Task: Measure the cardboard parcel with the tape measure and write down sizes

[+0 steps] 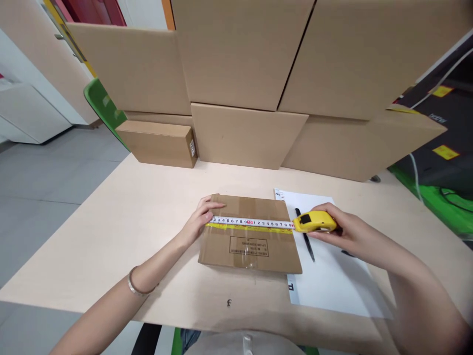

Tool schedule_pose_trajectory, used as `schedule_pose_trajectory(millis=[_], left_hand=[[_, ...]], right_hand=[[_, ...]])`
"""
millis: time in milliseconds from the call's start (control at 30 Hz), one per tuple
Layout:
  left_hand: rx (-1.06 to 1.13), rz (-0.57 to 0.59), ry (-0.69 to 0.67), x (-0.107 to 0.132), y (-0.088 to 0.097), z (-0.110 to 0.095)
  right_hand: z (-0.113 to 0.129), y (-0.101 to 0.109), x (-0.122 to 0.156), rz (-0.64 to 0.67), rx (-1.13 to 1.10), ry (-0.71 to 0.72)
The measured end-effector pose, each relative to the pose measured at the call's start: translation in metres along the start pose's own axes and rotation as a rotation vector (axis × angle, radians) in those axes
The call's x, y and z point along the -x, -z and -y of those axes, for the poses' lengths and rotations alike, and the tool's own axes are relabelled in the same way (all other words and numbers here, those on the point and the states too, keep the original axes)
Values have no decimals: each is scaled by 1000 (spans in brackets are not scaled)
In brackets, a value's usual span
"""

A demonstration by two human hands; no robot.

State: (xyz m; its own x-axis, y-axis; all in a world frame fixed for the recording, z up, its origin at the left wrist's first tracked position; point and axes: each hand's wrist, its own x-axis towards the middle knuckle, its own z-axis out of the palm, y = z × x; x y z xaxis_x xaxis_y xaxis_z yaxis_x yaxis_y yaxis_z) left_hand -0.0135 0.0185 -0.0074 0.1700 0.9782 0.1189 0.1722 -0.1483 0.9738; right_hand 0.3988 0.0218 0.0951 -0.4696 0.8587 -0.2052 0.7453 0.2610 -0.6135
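At the far left of the bench (121, 217) lies a small closed carton (157, 143) with a white label on its end; I cannot read this label. Behind it, big plain cartons (240, 54) are stacked like a wall along the back edge of the bench.

My left hand (201, 217) presses the end of the tape (251, 223) on the left edge of the flat cardboard box (247, 246), with fingers bent down on it. The box lies in the middle of the bench. The tape goes across the top of the box, and I read the numbers 3 to 9, a red 10, then 1 to 9. Under the tape the box has a printed rectangle with small text, too small to read.

My right hand (340, 229) is closed around the yellow tape measure (315, 222), just beside the right edge of the box. Under it lies a white paper sheet (332, 281) with a black pen (307, 244) on it.
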Motion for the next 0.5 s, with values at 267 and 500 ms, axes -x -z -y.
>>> schedule_pose_trajectory(millis=[267,500], left_hand=[[-54,-14,6,2,0,-7],[-6,-27,-6,1,0,-2]], right_hand=[[-1,-16,3,-58,0,-22],[29,-6,2,-48,30,38]])
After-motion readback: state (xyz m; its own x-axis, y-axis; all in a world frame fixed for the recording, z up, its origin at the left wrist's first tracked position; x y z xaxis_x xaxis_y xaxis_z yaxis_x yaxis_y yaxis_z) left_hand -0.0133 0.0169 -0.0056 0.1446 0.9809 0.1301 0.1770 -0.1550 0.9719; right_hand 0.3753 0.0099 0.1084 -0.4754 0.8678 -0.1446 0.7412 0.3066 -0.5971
